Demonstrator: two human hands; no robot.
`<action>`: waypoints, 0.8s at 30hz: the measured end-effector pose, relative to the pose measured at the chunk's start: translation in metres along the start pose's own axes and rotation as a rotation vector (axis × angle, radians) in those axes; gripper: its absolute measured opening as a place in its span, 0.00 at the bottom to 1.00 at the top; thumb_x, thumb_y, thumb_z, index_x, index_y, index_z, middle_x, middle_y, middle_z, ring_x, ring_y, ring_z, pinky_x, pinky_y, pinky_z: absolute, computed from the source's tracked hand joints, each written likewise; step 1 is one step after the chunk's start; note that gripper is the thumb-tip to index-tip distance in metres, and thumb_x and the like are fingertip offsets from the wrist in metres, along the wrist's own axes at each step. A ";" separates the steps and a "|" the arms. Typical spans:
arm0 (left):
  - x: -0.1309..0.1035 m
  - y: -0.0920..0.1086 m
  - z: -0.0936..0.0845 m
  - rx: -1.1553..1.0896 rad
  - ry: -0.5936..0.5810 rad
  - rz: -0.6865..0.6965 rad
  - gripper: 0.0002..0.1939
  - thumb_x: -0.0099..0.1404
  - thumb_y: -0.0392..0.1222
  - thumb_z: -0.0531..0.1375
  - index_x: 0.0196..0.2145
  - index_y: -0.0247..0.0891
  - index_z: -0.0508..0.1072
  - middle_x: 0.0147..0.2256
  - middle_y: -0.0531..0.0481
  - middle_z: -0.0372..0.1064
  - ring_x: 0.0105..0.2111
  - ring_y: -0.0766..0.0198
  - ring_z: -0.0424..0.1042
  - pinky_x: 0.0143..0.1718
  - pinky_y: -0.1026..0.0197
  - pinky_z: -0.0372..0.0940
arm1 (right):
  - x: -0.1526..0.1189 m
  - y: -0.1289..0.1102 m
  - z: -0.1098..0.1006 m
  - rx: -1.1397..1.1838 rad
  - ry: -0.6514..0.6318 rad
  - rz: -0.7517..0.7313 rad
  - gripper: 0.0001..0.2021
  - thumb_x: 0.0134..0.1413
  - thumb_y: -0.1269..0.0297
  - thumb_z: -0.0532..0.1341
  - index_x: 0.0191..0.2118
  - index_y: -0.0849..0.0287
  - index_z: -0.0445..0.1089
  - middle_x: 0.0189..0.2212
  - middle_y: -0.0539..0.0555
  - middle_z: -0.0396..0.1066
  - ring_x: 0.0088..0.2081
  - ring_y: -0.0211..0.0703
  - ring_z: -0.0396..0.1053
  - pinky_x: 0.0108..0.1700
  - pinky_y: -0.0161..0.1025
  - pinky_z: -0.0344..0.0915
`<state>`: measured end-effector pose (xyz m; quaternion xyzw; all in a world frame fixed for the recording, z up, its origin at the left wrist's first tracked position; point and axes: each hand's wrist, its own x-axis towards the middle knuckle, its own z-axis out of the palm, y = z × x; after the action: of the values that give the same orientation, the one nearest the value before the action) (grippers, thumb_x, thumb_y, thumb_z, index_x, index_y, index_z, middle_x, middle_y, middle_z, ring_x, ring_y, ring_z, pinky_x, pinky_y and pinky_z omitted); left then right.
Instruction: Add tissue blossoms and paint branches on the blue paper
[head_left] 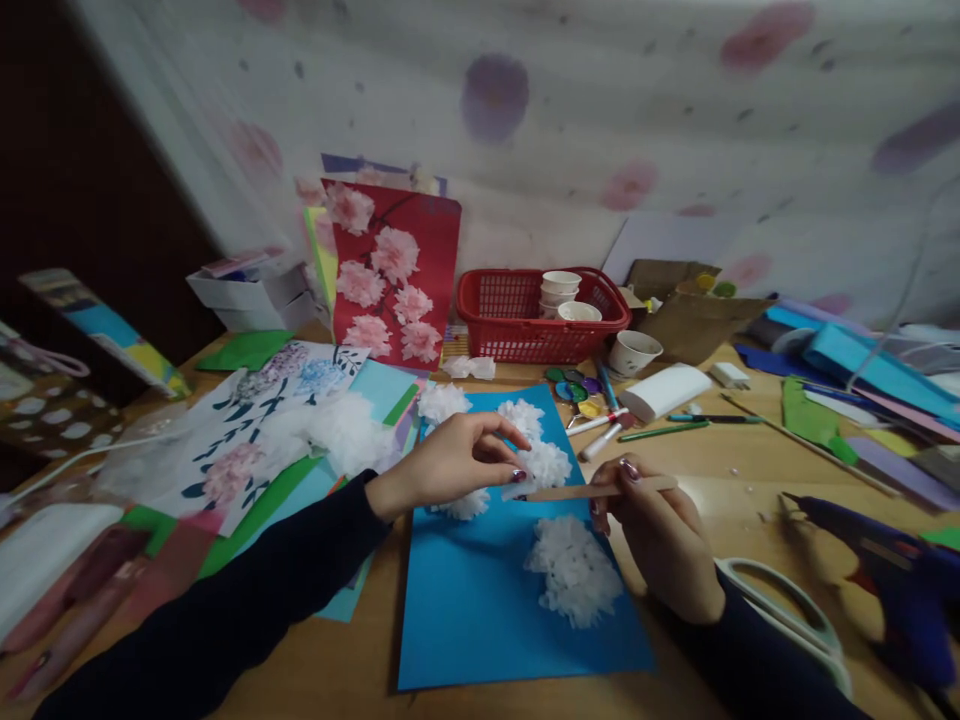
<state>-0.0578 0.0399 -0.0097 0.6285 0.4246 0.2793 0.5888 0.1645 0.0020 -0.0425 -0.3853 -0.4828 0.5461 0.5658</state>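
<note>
A blue sheet (465, 620) lies on the wooden table, with several white ruffled paper flowers on it; the largest flower (574, 572) sits at its lower right. Over the sheet, my right hand (660, 530) holds a thin flat wooden stick (570, 492) that points left. My left hand (457, 460) is closed in a pinch near the stick's tip, above the flowers. A small whitish, translucent bit seems to be at its fingertips, too blurred to name. Part of the flowers behind is hidden by the fingers.
A red basket (510, 345) with paper cups stands at the back, beside a red card with pink flowers (442, 240). White tissue (349, 430) lies on papers at left. To the right are scissors (795, 610), a glue gun (892, 560), pens and coloured paper.
</note>
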 end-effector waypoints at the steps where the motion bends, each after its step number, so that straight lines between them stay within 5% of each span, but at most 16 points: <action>1: 0.000 -0.002 0.001 0.001 -0.018 0.004 0.12 0.55 0.30 0.62 0.39 0.34 0.70 0.32 0.47 0.77 0.34 0.63 0.76 0.34 0.64 0.65 | 0.000 0.000 0.000 0.009 -0.008 0.003 0.15 0.51 0.52 0.65 0.26 0.60 0.74 0.18 0.51 0.68 0.19 0.36 0.66 0.21 0.32 0.62; 16: -0.007 0.000 0.009 -0.023 -0.177 -0.032 0.10 0.64 0.37 0.56 0.44 0.36 0.65 0.31 0.47 0.76 0.35 0.62 0.76 0.40 0.59 0.65 | -0.001 -0.003 0.002 0.015 0.006 0.034 0.15 0.50 0.52 0.65 0.25 0.60 0.72 0.16 0.51 0.67 0.17 0.38 0.64 0.19 0.35 0.59; 24: -0.008 0.000 0.005 -0.093 -0.227 -0.097 0.19 0.58 0.36 0.64 0.45 0.36 0.64 0.38 0.42 0.77 0.40 0.58 0.78 0.37 0.62 0.65 | 0.001 -0.003 -0.006 0.088 0.074 -0.025 0.12 0.50 0.56 0.64 0.25 0.60 0.73 0.19 0.50 0.67 0.18 0.35 0.63 0.19 0.33 0.61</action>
<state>-0.0572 0.0301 -0.0089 0.6068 0.3717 0.1967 0.6745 0.1711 0.0034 -0.0411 -0.3739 -0.4420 0.5449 0.6065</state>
